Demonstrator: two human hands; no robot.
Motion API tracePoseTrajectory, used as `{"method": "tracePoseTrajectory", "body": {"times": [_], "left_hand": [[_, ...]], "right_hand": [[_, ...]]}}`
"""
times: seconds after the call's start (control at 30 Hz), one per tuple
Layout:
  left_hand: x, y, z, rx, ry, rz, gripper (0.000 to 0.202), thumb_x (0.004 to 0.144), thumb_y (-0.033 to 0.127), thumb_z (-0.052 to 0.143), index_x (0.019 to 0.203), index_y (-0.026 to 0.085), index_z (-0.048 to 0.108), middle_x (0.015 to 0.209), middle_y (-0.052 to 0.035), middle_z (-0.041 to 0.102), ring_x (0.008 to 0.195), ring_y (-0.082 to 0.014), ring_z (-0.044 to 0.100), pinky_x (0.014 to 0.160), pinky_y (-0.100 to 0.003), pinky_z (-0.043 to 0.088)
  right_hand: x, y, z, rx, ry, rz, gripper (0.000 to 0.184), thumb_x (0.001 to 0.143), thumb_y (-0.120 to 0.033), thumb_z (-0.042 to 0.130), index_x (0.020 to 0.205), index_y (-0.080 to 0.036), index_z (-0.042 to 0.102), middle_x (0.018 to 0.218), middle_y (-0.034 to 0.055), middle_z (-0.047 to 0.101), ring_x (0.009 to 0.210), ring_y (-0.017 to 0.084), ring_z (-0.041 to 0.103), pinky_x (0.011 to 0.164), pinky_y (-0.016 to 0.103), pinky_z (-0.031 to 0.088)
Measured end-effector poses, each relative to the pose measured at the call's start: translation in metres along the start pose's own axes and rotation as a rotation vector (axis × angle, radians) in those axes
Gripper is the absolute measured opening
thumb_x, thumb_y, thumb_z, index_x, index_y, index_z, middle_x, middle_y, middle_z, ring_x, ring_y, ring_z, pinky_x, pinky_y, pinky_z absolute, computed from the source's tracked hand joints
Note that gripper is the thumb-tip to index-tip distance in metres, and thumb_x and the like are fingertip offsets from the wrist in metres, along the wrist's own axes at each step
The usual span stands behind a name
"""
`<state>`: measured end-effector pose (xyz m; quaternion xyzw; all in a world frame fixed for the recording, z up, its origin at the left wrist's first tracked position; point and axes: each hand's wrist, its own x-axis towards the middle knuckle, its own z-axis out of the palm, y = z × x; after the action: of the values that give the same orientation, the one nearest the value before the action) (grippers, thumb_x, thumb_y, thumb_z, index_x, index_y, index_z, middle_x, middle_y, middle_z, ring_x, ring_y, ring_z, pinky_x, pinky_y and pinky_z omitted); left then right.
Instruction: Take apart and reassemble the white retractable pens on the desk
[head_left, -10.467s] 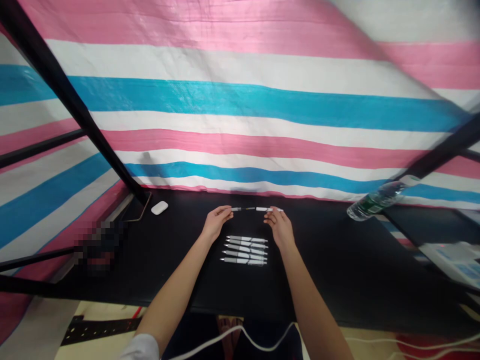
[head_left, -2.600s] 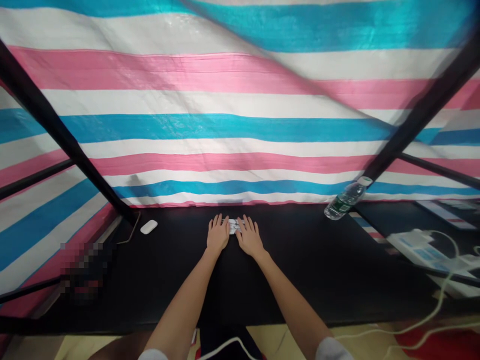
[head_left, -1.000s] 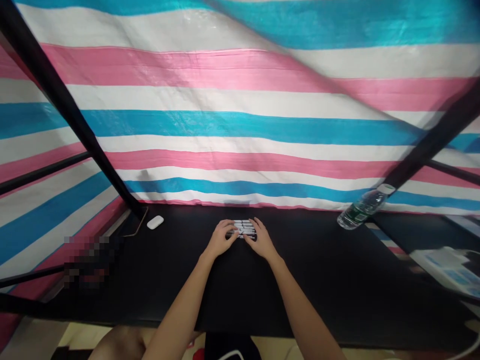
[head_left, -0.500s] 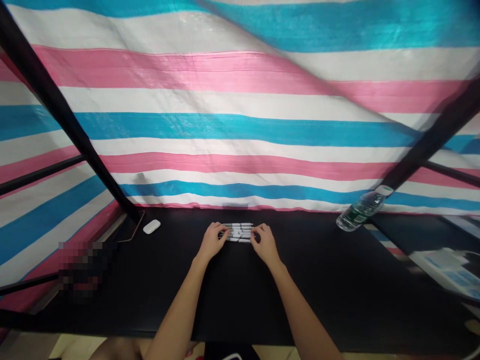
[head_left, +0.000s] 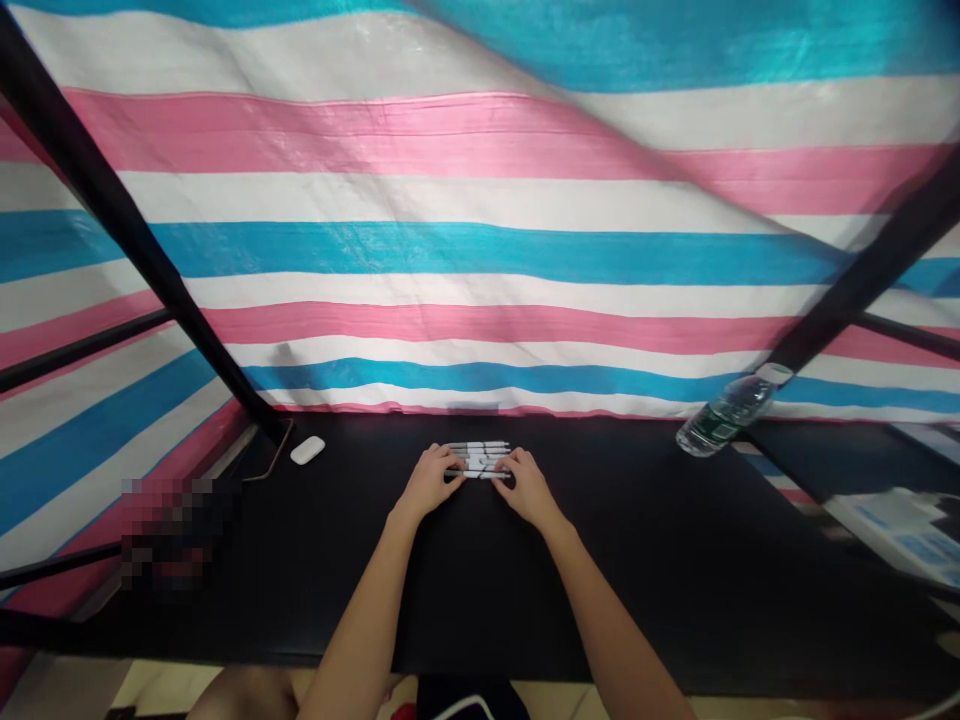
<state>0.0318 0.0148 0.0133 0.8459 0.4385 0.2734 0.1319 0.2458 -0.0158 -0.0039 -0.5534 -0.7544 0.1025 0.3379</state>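
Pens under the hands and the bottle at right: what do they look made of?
The pens look like white plastic with dark parts, slightly glossy, though they are too small here to be sure. The water bottle looks like thin clear plastic: see-through and shiny, with bright highlights.

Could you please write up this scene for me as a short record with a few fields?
Left hand: at the left end of the white pens
Right hand: at the right end of the same pens
Pens: lying side by side in a tight group on the black table
Left of the hands: white computer mouse
Right of the hands: plastic water bottle
Backdrop: pink, white and blue striped tarpaulin
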Motion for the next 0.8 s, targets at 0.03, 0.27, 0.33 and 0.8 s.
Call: {"method": "tracePoseTrajectory", "body": {"times": [0.03,0.27,0.33,0.8], "left_hand": [[0.000,0.000,-0.001,0.005,0.023,0.001,0.009,0.079,0.024,0.065,0.086,0.020,0.068,0.089,-0.0057,0.061,0.087,-0.0210,0.052,0.083,-0.037,0.043],[0.006,-0.007,0.016,0.066,0.125,-0.065,0.048,0.088,0.043,0.051,0.132,0.025,0.052,0.146,-0.0095,0.039,0.137,-0.0290,0.028,0.109,-0.048,0.028],[0.008,-0.008,0.026,0.076,0.054,-0.100,0.046,0.092,0.043,0.044,0.135,0.027,0.049,0.149,-0.0080,0.037,0.139,-0.0288,0.026,0.111,-0.052,0.024],[-0.004,0.009,-0.007,-0.124,-0.208,0.035,0.035,0.071,0.030,0.072,0.105,0.025,0.069,0.109,-0.0069,0.064,0.103,-0.0241,0.054,0.095,-0.038,0.041]], "right_hand": [[0.000,-0.001,-0.001,-0.009,0.011,-0.003,0.008,0.078,-0.022,0.062,0.086,-0.021,0.062,0.091,0.0060,0.054,0.089,0.022,0.053,0.080,0.034,0.049],[0.007,0.011,0.012,-0.188,0.064,-0.012,0.059,0.084,-0.049,0.054,0.136,-0.022,0.045,0.146,0.0140,0.036,0.136,0.033,0.030,0.107,0.052,0.030],[0.009,0.016,0.020,-0.200,-0.017,-0.003,0.061,0.088,-0.053,0.046,0.141,-0.023,0.040,0.152,0.0127,0.030,0.141,0.032,0.023,0.109,0.053,0.025],[-0.006,-0.016,-0.010,0.000,-0.208,-0.164,0.039,0.073,-0.040,0.071,0.109,-0.026,0.062,0.105,0.0064,0.056,0.096,0.023,0.053,0.088,0.040,0.043]]}}
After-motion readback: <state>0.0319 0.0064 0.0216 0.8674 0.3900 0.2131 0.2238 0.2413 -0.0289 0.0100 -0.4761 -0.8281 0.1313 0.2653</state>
